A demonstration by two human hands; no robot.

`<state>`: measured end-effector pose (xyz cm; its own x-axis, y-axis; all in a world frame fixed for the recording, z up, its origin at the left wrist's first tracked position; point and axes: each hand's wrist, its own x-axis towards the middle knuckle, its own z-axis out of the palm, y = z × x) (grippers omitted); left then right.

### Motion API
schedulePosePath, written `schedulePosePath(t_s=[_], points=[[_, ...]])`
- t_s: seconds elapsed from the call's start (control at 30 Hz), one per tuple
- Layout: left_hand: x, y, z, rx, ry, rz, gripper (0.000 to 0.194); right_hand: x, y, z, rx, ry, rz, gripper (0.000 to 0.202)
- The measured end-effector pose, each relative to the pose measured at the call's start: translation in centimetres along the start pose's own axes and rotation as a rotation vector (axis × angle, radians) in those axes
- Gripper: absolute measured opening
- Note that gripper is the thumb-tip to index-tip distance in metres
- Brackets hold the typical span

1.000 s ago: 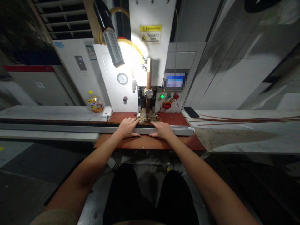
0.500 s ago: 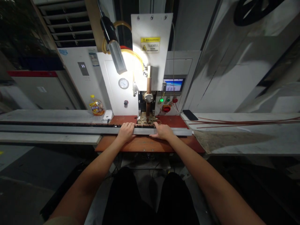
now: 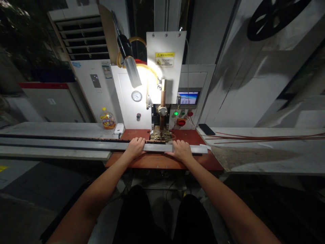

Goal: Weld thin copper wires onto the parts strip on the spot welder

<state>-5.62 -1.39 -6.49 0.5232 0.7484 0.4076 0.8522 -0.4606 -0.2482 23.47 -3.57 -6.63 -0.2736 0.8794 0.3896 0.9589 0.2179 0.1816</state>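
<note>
A long grey metal rail (image 3: pixel 158 148) lies across the bench in front of me, with a thin dark and copper-coloured strip (image 3: pixel 88 139) along its far edge. My left hand (image 3: pixel 135 148) is closed over the rail, fingers on top. Farther right, my right hand (image 3: pixel 182 151) also grips it, near the right end. Between my hands, just behind the rail, a brass-coloured fixture (image 3: pixel 160 133) sits beneath the upright copper-coloured rod (image 3: pixel 161 122) of a white machine (image 3: pixel 166 44). Whether the rod's tip touches anything is too small to tell.
A lit lamp (image 3: pixel 132 71) hangs over the machine, beside a screen (image 3: pixel 188 98) and a green-lit button (image 3: pixel 176 113). On the left stand a bottle (image 3: pixel 107 119) and a white box (image 3: pixel 119 128). To the right lie a phone (image 3: pixel 207 129) and several thin reddish rods (image 3: pixel 243 137).
My right hand has shifted slightly right along the rail, and its fingers now lie over the top. My left hand keeps its grip. The whole view has tilted up a little.
</note>
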Motion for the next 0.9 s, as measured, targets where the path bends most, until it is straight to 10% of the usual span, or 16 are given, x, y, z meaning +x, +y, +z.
schedulePosePath(t_s=[0.9], points=[[1.1,-0.9,0.4,-0.065,-0.060,-0.108,0.062,2.2,0.0,-0.6,0.076,-0.160,-0.033,0.077]])
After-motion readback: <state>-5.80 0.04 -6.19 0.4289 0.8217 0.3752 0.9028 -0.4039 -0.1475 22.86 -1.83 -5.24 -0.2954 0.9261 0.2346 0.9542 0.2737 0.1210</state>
